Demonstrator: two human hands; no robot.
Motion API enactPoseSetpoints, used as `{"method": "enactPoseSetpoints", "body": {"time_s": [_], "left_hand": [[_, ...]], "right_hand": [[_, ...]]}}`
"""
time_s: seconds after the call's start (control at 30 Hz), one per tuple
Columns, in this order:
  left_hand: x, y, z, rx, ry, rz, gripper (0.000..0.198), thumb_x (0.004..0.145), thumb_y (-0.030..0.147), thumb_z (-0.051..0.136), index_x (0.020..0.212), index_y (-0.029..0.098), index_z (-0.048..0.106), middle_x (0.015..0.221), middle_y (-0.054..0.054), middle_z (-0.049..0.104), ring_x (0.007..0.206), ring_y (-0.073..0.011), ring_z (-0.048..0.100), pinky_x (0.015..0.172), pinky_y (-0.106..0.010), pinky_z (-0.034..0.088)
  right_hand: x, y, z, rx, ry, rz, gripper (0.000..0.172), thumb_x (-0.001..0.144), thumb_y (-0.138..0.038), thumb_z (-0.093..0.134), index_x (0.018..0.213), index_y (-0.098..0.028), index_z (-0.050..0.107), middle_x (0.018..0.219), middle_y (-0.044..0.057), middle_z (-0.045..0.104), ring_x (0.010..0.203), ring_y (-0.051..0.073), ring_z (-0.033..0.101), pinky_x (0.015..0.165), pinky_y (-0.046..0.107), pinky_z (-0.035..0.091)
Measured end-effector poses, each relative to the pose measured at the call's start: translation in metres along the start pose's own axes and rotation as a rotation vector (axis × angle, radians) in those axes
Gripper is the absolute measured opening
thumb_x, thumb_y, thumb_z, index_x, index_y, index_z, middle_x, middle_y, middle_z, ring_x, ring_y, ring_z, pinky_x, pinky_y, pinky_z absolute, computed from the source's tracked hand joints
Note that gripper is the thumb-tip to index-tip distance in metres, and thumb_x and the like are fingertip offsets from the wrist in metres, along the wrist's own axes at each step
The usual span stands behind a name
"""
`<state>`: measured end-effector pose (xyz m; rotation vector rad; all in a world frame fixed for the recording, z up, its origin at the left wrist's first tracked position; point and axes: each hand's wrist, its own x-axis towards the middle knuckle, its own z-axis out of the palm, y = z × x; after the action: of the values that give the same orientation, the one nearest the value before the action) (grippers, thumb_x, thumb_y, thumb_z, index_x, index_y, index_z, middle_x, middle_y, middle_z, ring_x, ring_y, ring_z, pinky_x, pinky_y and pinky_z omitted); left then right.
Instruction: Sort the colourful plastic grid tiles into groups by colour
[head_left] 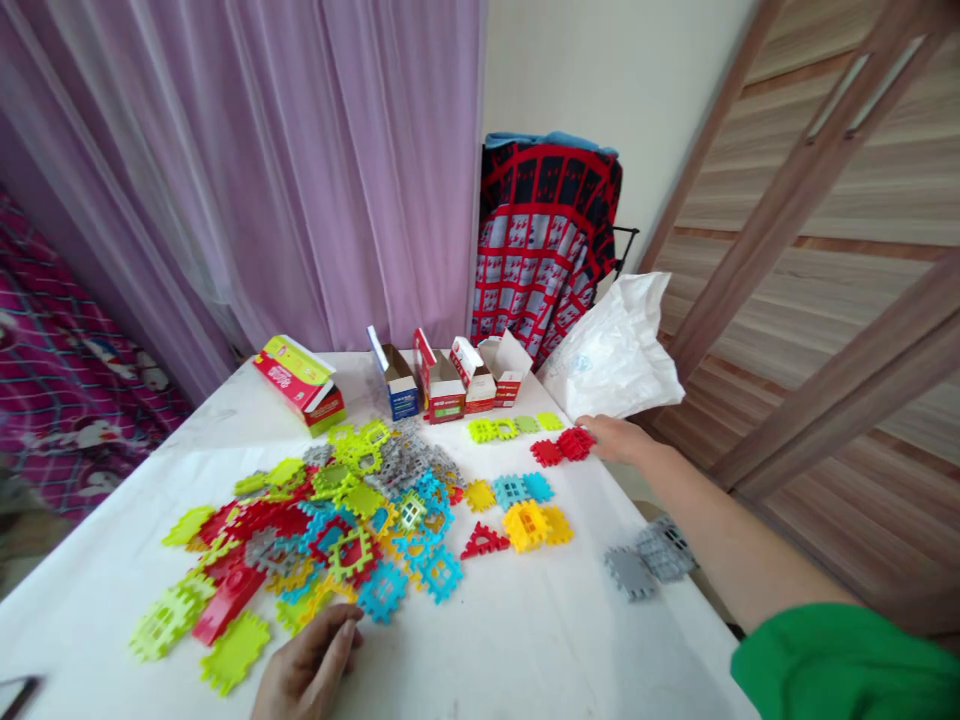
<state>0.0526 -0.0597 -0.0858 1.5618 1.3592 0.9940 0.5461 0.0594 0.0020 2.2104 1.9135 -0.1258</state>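
Observation:
My right hand [613, 438] reaches far across the table, its fingers at the right edge of a small stack of red interlocking plastic blocks [576, 443]. The fingers look closed on the stack's edge; another red block [547, 453] lies to its left. My left hand [311, 660] rests near the front of the table with curled fingers, and nothing shows in them. Just beyond it spreads a mixed pile of toothed blocks, among them a blue block [383, 592], a lime block [235, 652] and a long red piece [229, 603].
Smaller groups hold yellow blocks [526, 525], light-blue blocks [511, 490], a red triangle [484, 541], lime blocks [505, 429] and grey blocks [630, 573]. Open cartons [444, 398] and a red-green box [300, 385] line the back, beside a white plastic bag [619, 350].

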Motion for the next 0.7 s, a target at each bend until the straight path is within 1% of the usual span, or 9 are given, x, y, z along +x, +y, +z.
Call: {"method": "enactPoseSetpoints", "body": {"time_s": [0.1,0.17,0.23,0.3,0.37,0.5,0.53,0.6,0.7], "left_hand": [[-0.001,-0.002,0.002,0.001,-0.003,0.022,0.043,0.078,0.063,0.055,0.082,0.024,0.07,0.06,0.0,0.068,0.049,-0.0151,0.061,0.05,-0.023,0.051],[-0.002,-0.004,0.004,-0.013,0.004,0.02,0.041,0.081,0.06,0.053,0.084,0.022,0.069,0.061,0.0,0.067,0.05,-0.0143,0.06,0.05,-0.023,0.05],[-0.002,-0.005,0.006,-0.044,0.021,0.012,0.039,0.081,0.058,0.054,0.083,0.021,0.068,0.062,0.0,0.067,0.049,-0.0137,0.059,0.049,-0.023,0.049],[-0.002,-0.005,0.006,-0.086,0.042,-0.001,0.038,0.08,0.057,0.056,0.082,0.021,0.067,0.062,0.0,0.066,0.049,-0.0133,0.059,0.049,-0.023,0.049],[0.0,-0.007,0.005,-0.134,0.092,-0.013,0.038,0.079,0.056,0.057,0.081,0.02,0.067,0.06,0.0,0.065,0.048,-0.013,0.058,0.048,-0.023,0.048],[0.006,-0.014,0.0,-0.229,0.302,-0.053,0.038,0.076,0.056,0.059,0.082,0.019,0.066,0.055,0.003,0.06,0.044,-0.0118,0.055,0.046,-0.023,0.047],[0.007,-0.015,-0.002,-0.249,0.344,-0.063,0.039,0.075,0.057,0.06,0.083,0.019,0.066,0.054,0.003,0.06,0.043,-0.0117,0.054,0.045,-0.023,0.047],[0.01,-0.016,-0.004,-0.278,0.381,-0.073,0.039,0.073,0.057,0.062,0.083,0.019,0.066,0.053,0.004,0.06,0.042,-0.0118,0.053,0.044,-0.023,0.046],[0.012,-0.017,-0.005,-0.305,0.365,-0.063,0.039,0.071,0.056,0.063,0.082,0.019,0.067,0.051,0.004,0.059,0.041,-0.0115,0.053,0.043,-0.023,0.046]], "right_hand": [[-0.006,-0.021,-0.003,-0.011,0.064,-0.092,0.044,0.081,-0.02,0.053,0.125,-0.023,0.057,0.118,0.011,0.06,0.104,0.024,0.06,0.084,0.031,0.042],[-0.01,-0.042,-0.008,-0.015,0.089,-0.172,0.041,0.083,-0.02,0.051,0.122,-0.023,0.06,0.12,0.011,0.06,0.107,0.023,0.059,0.086,0.031,0.042],[-0.016,-0.069,-0.013,-0.009,0.111,-0.255,0.038,0.083,-0.019,0.05,0.119,-0.023,0.063,0.122,0.01,0.06,0.11,0.023,0.058,0.089,0.031,0.042],[-0.026,-0.101,-0.018,0.015,0.142,-0.337,0.036,0.083,-0.018,0.051,0.115,-0.024,0.065,0.122,0.008,0.061,0.111,0.022,0.057,0.091,0.032,0.042],[-0.038,-0.136,-0.021,0.067,0.177,-0.413,0.034,0.082,-0.018,0.052,0.112,-0.024,0.067,0.119,0.007,0.063,0.109,0.022,0.058,0.091,0.032,0.042],[-0.072,-0.214,-0.016,0.197,0.196,-0.59,0.029,0.084,-0.017,0.05,0.104,-0.026,0.07,0.107,0.003,0.067,0.102,0.018,0.061,0.087,0.027,0.043],[-0.081,-0.232,-0.011,0.215,0.189,-0.61,0.027,0.085,-0.018,0.05,0.1,-0.026,0.071,0.104,0.003,0.067,0.1,0.017,0.061,0.086,0.026,0.043],[-0.096,-0.266,0.0,0.239,0.157,-0.612,0.023,0.086,-0.025,0.052,0.099,-0.026,0.071,0.102,0.002,0.068,0.097,0.018,0.062,0.082,0.026,0.044],[-0.111,-0.304,0.018,0.288,0.153,-0.48,0.023,0.085,-0.036,0.056,0.1,-0.024,0.069,0.101,0.004,0.069,0.096,0.02,0.063,0.079,0.027,0.044]]}}
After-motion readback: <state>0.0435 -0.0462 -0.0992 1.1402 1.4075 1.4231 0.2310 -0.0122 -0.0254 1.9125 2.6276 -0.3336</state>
